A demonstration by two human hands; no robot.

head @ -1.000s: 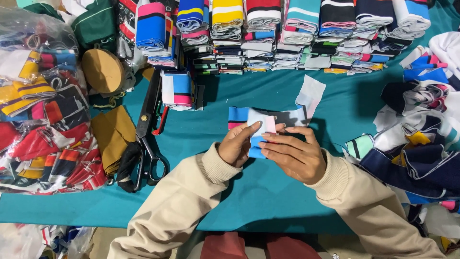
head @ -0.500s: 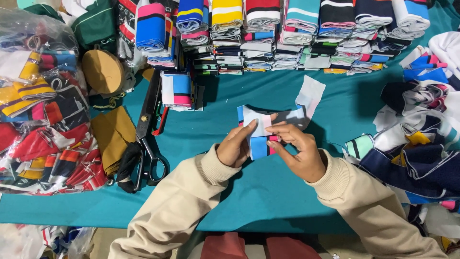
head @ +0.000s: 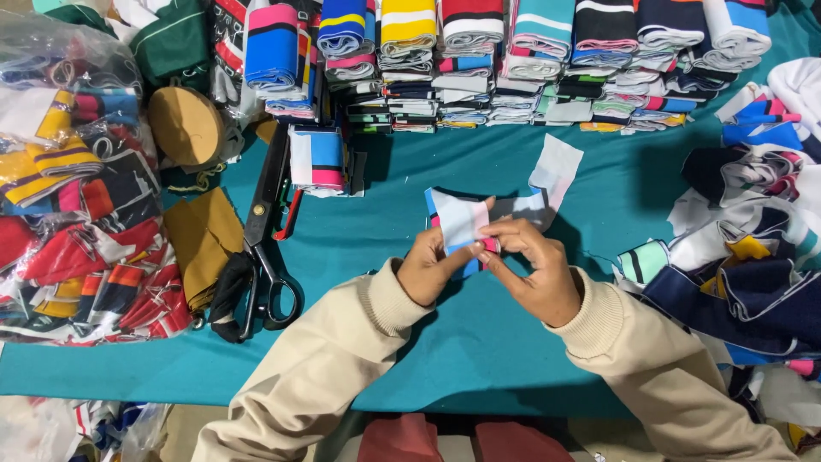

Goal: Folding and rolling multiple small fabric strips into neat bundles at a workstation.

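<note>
My left hand (head: 430, 267) and my right hand (head: 532, 265) both pinch a small folded piece of striped cloth (head: 462, 221), white with blue and pink bands, held just above the teal table cover (head: 479, 342). The fingertips of both hands meet at its lower right corner. A grey-white flap of cloth (head: 556, 171) sticks up behind it to the right. Both arms wear beige sleeves.
Large black scissors (head: 265, 239) lie to the left beside tan cloth (head: 201, 244). A folded striped piece (head: 318, 160) sits behind them. Rows of folded striped cloths (head: 513, 51) line the far edge. Plastic bags of cloth (head: 77, 214) are at left, a loose cloth heap (head: 744, 248) at right.
The cloth piece has been folded narrower and turned more upright. My right fingers have slid left to meet the left fingers at its lower corner.
</note>
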